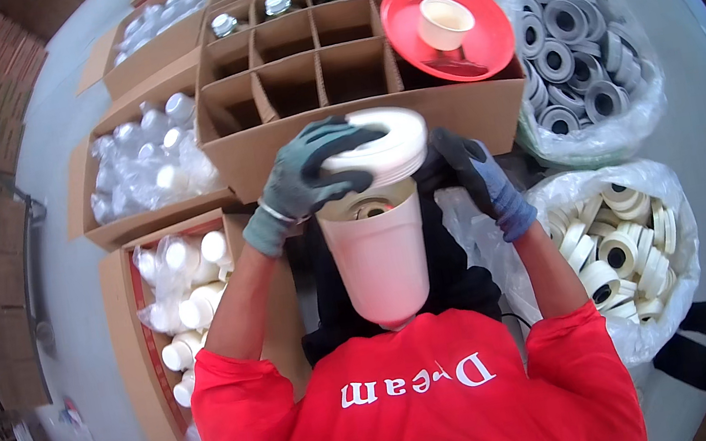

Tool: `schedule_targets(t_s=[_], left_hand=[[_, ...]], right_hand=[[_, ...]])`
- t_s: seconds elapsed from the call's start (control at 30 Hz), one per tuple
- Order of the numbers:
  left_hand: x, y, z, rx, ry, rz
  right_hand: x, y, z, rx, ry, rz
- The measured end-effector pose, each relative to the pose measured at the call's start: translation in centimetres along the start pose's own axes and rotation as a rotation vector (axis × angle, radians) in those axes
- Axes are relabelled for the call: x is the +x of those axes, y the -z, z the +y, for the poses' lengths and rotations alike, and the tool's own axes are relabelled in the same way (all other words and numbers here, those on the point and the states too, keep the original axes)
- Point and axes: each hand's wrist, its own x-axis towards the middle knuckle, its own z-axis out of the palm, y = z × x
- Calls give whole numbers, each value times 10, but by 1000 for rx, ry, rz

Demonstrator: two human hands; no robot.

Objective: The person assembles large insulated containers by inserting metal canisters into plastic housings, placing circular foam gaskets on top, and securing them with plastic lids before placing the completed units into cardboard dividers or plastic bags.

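My left hand (312, 167), in a grey-green glove, is closed around a thick round white lid (395, 135). The lid sits tilted at the mouth of a white tapered container (377, 258), whose front rim is uncovered. Inside that opening shows a dark round part (371, 207), too small to make out. The container is upright in front of my red shirt, between my legs. My right hand (477, 178), gloved in blue-grey with dark fingers, is closed at the right side of the container's upper edge. Some of its fingertips are hidden behind it.
Ahead stands a divided carton (355, 118) with clear bottles in its far cells. On it rests a red disc (400, 24) carrying a cream cup (444, 21). Cartons of clear bottles (148, 151) and white bottles (201, 309) line the left; bags of grey rings (566, 20) and cream rings (622, 256) the right.
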Motion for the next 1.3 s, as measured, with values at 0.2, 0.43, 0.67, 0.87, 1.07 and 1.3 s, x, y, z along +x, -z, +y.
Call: schedule_targets(t_s=[0.2,0.43,0.67,0.87,1.07,1.3], left_hand=[[-59,1,-14,-274,197,-34],[-68,-11,-15,-220,159,-103],[-67,-20,38,205,152,-129],[-88,-69,-16,-94,370,284],[-158,-140,-6,-320,850,147],[-140,-129,16,-907,969,113]], right_hand=[[34,-16,33,-419,453,-56],[38,-40,37,-508,532,-226],[43,-50,45,-191,379,-306],[-43,-56,-28,-955,795,-323],[-107,-3,-8,-632,-95,245],[-111,24,60,-114,257,80]])
